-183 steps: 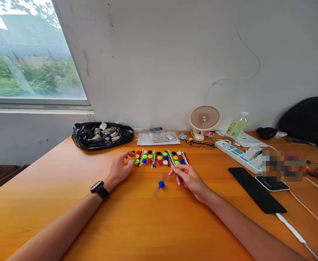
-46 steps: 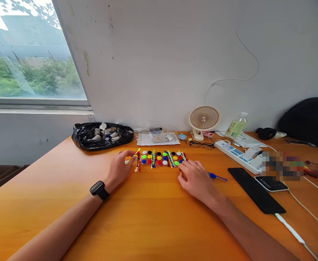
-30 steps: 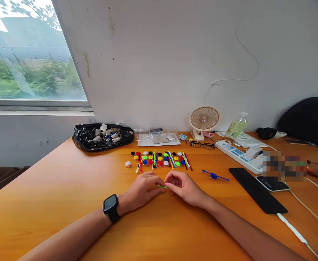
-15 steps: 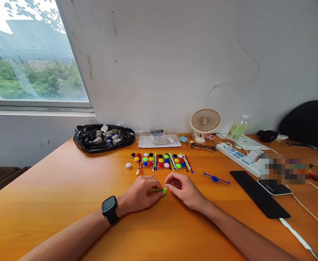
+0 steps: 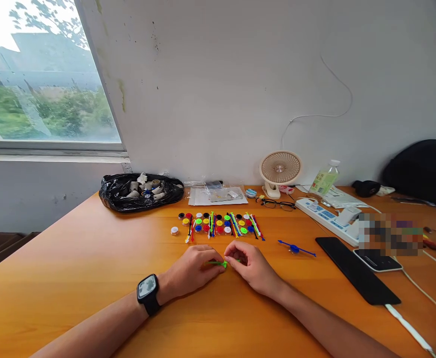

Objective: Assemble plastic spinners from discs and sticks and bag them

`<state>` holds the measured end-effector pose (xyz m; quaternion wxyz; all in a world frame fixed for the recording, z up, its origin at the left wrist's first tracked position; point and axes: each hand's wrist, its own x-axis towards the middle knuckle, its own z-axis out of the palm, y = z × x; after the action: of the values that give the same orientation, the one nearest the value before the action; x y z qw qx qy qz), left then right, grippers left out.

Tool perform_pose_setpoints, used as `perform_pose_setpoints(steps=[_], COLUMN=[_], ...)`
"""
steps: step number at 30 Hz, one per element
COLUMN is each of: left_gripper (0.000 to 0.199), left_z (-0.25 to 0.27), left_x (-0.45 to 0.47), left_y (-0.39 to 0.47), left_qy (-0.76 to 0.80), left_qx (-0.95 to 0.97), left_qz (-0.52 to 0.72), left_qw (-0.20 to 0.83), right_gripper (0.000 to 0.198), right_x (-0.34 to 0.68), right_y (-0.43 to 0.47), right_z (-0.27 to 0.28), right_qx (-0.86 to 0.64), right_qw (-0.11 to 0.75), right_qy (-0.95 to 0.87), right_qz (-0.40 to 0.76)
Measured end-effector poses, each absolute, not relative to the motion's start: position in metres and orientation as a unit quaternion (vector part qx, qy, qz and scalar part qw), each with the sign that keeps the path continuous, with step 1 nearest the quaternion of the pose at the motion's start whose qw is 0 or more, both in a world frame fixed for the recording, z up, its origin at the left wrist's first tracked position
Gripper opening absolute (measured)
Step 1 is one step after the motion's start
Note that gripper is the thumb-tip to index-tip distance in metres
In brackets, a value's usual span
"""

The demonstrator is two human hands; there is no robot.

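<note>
Table: orangey wood, caps and arrow sticks lined up
Left hand: pinching the green piece
Right hand: fingertips bunched beside it (can't tell if gripping, tbh)
Blue spinner: just chilling further right
Green piece: between the hands

The left hand partly hides the green piece.
</note>
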<state>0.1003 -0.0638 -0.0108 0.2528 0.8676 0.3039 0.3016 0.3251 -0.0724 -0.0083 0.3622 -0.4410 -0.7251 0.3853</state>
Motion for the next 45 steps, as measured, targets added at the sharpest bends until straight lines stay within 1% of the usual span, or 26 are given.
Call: perform_pose_setpoints(steps=[3, 8, 13, 15, 17, 19, 21, 23, 25, 27, 28, 30, 32, 36, 38, 41, 45], left_gripper=[0.014, 0.009, 0.01, 0.009, 0.01, 0.014, 0.02, 0.031, 0.042, 0.042, 0.039, 0.03, 0.025, 0.019, 0.018, 0.024, 0.042], left_z=[-0.011, -0.009, -0.008, -0.008, -0.007, -0.006, -0.004, -0.001, 0.001, 0.001, 0.001, 0.0, -0.001, -0.006, -0.01, -0.014, -0.017], left_x=[0.1, 0.102, 0.102, 0.101, 0.1, 0.1, 0.099, 0.097, 0.094, 0.091, 0.089, 0.084, 0.077, 0.057, 0.046, 0.037, 0.036], left_y=[-0.064, -0.064, -0.064, -0.065, -0.066, -0.068, -0.07, -0.071, -0.072, -0.07, -0.068, -0.062, -0.052, -0.025, -0.012, -0.003, -0.002], left_qy=[0.298, 0.277, 0.284, 0.288, 0.291, 0.291, 0.284, 0.287, 0.31, 0.343, 0.357, 0.378, 0.399, 0.46, 0.489, 0.515, 0.5], left_qx=[0.872, 0.89, 0.899, 0.905, 0.909, 0.911, 0.911, 0.901, 0.874, 0.841, 0.829, 0.812, 0.797, 0.771, 0.763, 0.76, 0.779], left_qz=[0.301, 0.303, 0.286, 0.272, 0.26, 0.254, 0.261, 0.295, 0.354, 0.405, 0.42, 0.436, 0.447, 0.439, 0.423, 0.394, 0.371], left_qw=[0.246, 0.199, 0.171, 0.157, 0.146, 0.144, 0.146, 0.14, 0.122, 0.1, 0.094, 0.088, 0.077, 0.029, 0.029, 0.053, 0.068], right_gripper=[0.012, 0.011, 0.012, 0.012, 0.011, 0.018, 0.03, 0.042, 0.05, 0.058, 0.06, 0.059, 0.059, 0.058, 0.056, 0.053, 0.05], right_x=[0.324, 0.324, 0.323, 0.325, 0.328, 0.332, 0.335, 0.335, 0.334, 0.333, 0.333, 0.336, 0.34, 0.344, 0.343, 0.341, 0.341], right_y=[-0.074, -0.075, -0.075, -0.076, -0.076, -0.078, -0.08, -0.082, -0.083, -0.082, -0.081, -0.076, -0.069, -0.062, -0.063, -0.065, -0.067], right_z=[-0.005, -0.005, -0.007, -0.006, -0.003, 0.001, 0.007, 0.013, 0.019, 0.022, 0.023, 0.021, 0.017, 0.009, 0.007, 0.007, 0.007], right_qx=[-0.435, -0.429, -0.425, -0.433, -0.458, -0.502, -0.542, -0.553, -0.541, -0.529, -0.528, -0.526, -0.522, -0.514, -0.508, -0.499, -0.487], right_qw=[0.359, 0.353, 0.346, 0.341, 0.34, 0.345, 0.351, 0.353, 0.355, 0.371, 0.386, 0.416, 0.428, 0.414, 0.41, 0.408, 0.401], right_qy=[-0.737, -0.744, -0.755, -0.764, -0.769, -0.758, -0.733, -0.705, -0.665, -0.614, -0.594, -0.581, -0.593, -0.626, -0.635, -0.648, -0.666], right_qz=[0.372, 0.371, 0.361, 0.336, 0.288, 0.234, 0.214, 0.269, 0.373, 0.454, 0.468, 0.461, 0.438, 0.416, 0.413, 0.406, 0.4])
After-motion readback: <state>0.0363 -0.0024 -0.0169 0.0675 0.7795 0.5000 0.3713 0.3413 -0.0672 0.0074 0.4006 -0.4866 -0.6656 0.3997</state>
